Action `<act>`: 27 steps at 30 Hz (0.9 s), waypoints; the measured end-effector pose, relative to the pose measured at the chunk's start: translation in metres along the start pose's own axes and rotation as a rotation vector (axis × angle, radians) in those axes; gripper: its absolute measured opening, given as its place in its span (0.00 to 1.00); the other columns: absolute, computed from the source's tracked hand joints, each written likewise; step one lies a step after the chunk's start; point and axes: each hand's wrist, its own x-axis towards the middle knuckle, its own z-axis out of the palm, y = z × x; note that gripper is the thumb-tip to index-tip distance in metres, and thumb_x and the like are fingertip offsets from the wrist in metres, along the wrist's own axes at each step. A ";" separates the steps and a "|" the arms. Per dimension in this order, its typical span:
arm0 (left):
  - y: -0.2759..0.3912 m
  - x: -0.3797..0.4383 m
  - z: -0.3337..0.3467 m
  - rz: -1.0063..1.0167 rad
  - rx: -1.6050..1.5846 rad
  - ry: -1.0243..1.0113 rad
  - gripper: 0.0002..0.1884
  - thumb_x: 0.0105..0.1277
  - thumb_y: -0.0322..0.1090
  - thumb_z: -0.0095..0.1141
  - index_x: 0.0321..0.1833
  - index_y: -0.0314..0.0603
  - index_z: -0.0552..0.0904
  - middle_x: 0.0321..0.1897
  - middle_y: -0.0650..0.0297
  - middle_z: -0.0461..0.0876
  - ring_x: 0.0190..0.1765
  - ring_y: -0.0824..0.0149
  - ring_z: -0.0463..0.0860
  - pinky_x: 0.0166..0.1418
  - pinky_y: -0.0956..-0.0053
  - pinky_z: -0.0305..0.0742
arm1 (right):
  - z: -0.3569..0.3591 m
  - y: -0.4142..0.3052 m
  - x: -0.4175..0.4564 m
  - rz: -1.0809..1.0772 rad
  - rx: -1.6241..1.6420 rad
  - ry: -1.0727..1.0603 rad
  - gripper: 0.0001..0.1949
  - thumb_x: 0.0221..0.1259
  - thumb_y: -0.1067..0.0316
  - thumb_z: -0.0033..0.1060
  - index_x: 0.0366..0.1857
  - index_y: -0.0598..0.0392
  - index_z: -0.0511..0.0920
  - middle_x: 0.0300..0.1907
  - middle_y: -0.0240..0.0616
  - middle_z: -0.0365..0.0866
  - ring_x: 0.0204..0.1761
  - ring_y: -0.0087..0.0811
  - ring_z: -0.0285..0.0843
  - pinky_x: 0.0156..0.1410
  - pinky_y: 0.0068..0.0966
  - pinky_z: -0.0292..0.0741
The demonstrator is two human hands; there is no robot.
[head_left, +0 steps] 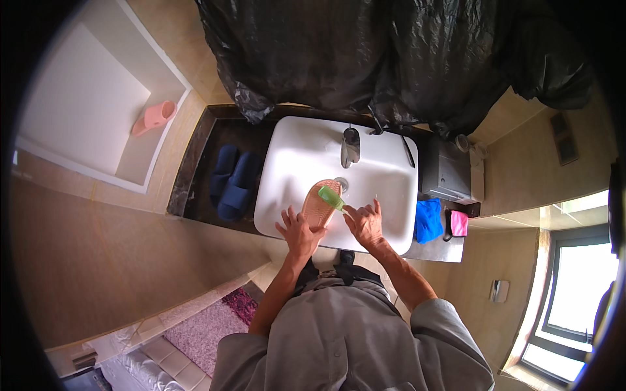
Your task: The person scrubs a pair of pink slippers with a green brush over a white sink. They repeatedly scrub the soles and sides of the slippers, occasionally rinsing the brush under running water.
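My left hand (301, 235) grips the near end of a salmon-pink slipper (317, 211) and holds it over the white washbasin (296, 151). A textured face of the slipper is turned up. In my right hand (364, 225) is the handle of a green brush (331, 197). The brush head lies over the far half of the slipper; its underside is hidden, so I cannot tell whether the bristles touch. Just beyond the slipper is the metal drain (343, 184), below a chrome faucet (349, 147).
Navy slippers (234, 182) rest on the dark counter to the left. Another pink slipper (155, 117) leans in a wall niche. A black toothbrush-like item (408, 152) lies on the basin rim. Blue cloth (428, 221) and a pink cloth (458, 224) are right. Black plastic sheeting (318, 54) hangs behind.
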 end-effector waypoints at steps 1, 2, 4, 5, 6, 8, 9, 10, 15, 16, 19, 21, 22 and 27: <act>-0.001 0.000 0.001 0.006 -0.001 0.008 0.45 0.51 0.58 0.80 0.65 0.30 0.79 0.76 0.37 0.65 0.80 0.34 0.60 0.75 0.21 0.50 | -0.001 -0.003 -0.003 -0.008 0.007 -0.002 0.15 0.64 0.58 0.73 0.54 0.41 0.88 0.26 0.35 0.82 0.38 0.38 0.84 0.74 0.60 0.67; -0.001 0.000 0.003 0.001 0.011 0.018 0.46 0.50 0.59 0.80 0.65 0.30 0.79 0.76 0.39 0.65 0.80 0.35 0.61 0.75 0.22 0.51 | -0.001 -0.009 -0.008 -0.025 0.019 -0.020 0.15 0.64 0.58 0.73 0.54 0.40 0.88 0.25 0.34 0.81 0.38 0.38 0.84 0.74 0.59 0.67; 0.001 -0.001 0.005 -0.008 0.038 0.035 0.48 0.48 0.60 0.81 0.64 0.29 0.78 0.76 0.43 0.66 0.80 0.38 0.61 0.74 0.24 0.53 | 0.000 -0.020 -0.020 -0.072 0.035 -0.057 0.15 0.64 0.58 0.73 0.54 0.40 0.88 0.25 0.33 0.80 0.38 0.37 0.83 0.75 0.59 0.66; 0.000 -0.001 0.005 -0.009 0.035 0.031 0.48 0.48 0.60 0.81 0.64 0.29 0.79 0.76 0.43 0.66 0.80 0.38 0.61 0.74 0.24 0.54 | 0.001 -0.022 -0.023 -0.091 0.051 -0.059 0.15 0.64 0.57 0.73 0.53 0.39 0.89 0.25 0.33 0.81 0.38 0.37 0.83 0.75 0.60 0.65; 0.000 0.000 0.004 -0.009 0.033 0.026 0.48 0.48 0.60 0.81 0.64 0.29 0.79 0.76 0.43 0.66 0.80 0.38 0.61 0.74 0.24 0.54 | 0.000 -0.022 -0.022 -0.081 0.038 -0.051 0.15 0.64 0.57 0.73 0.53 0.39 0.89 0.25 0.33 0.81 0.38 0.37 0.83 0.75 0.60 0.65; 0.001 -0.001 0.002 -0.007 0.028 0.021 0.47 0.49 0.60 0.81 0.63 0.28 0.79 0.76 0.43 0.66 0.79 0.38 0.62 0.74 0.24 0.54 | -0.001 -0.017 -0.012 -0.062 0.013 -0.034 0.15 0.63 0.57 0.74 0.53 0.39 0.89 0.25 0.33 0.81 0.38 0.37 0.83 0.75 0.60 0.65; 0.002 -0.001 0.000 -0.002 0.025 0.022 0.47 0.49 0.60 0.81 0.63 0.27 0.79 0.75 0.43 0.67 0.79 0.38 0.62 0.74 0.24 0.54 | 0.000 -0.011 -0.008 -0.036 0.030 0.005 0.14 0.63 0.57 0.74 0.52 0.39 0.89 0.25 0.33 0.82 0.37 0.37 0.83 0.75 0.60 0.65; 0.002 -0.001 -0.002 0.003 0.021 0.023 0.47 0.49 0.60 0.80 0.63 0.27 0.79 0.75 0.43 0.67 0.79 0.38 0.62 0.74 0.24 0.54 | 0.001 -0.006 -0.004 -0.013 0.007 0.014 0.14 0.64 0.57 0.73 0.52 0.39 0.89 0.26 0.33 0.82 0.36 0.37 0.83 0.75 0.60 0.65; -0.003 -0.002 0.001 0.011 0.012 0.009 0.45 0.52 0.57 0.79 0.65 0.30 0.78 0.76 0.41 0.65 0.79 0.34 0.62 0.74 0.21 0.52 | 0.000 -0.005 -0.001 -0.016 0.020 0.021 0.14 0.65 0.58 0.72 0.53 0.41 0.89 0.26 0.35 0.83 0.36 0.38 0.83 0.75 0.61 0.64; -0.003 -0.002 0.002 0.014 0.020 0.015 0.45 0.52 0.57 0.79 0.65 0.30 0.78 0.77 0.41 0.65 0.79 0.35 0.62 0.74 0.21 0.52 | -0.001 -0.010 -0.005 -0.027 0.036 -0.005 0.14 0.65 0.58 0.72 0.53 0.41 0.89 0.26 0.34 0.83 0.38 0.38 0.83 0.76 0.62 0.63; -0.002 -0.004 0.010 0.027 0.042 0.084 0.46 0.50 0.59 0.80 0.62 0.26 0.80 0.76 0.44 0.67 0.78 0.37 0.63 0.73 0.24 0.54 | -0.001 -0.023 -0.014 -0.077 0.050 -0.093 0.14 0.66 0.57 0.71 0.54 0.40 0.88 0.26 0.34 0.82 0.39 0.38 0.84 0.77 0.62 0.62; -0.004 -0.003 0.014 0.020 0.042 0.101 0.46 0.50 0.59 0.80 0.62 0.26 0.80 0.76 0.45 0.67 0.78 0.37 0.63 0.73 0.24 0.54 | 0.005 -0.029 -0.009 -0.074 0.055 -0.076 0.13 0.66 0.56 0.70 0.53 0.39 0.88 0.27 0.35 0.82 0.40 0.39 0.84 0.77 0.63 0.63; -0.003 -0.005 0.015 0.020 0.039 0.103 0.46 0.50 0.59 0.80 0.62 0.26 0.80 0.76 0.45 0.67 0.78 0.37 0.63 0.73 0.24 0.55 | 0.011 -0.028 -0.004 -0.076 0.049 -0.056 0.13 0.66 0.56 0.69 0.53 0.39 0.88 0.27 0.35 0.82 0.40 0.40 0.85 0.76 0.64 0.64; -0.004 -0.005 0.008 0.022 0.030 0.060 0.44 0.50 0.55 0.80 0.65 0.31 0.79 0.77 0.42 0.67 0.77 0.36 0.65 0.73 0.23 0.54 | 0.020 -0.016 0.032 0.064 0.009 -0.060 0.11 0.69 0.56 0.64 0.51 0.38 0.87 0.26 0.37 0.84 0.39 0.42 0.86 0.76 0.63 0.64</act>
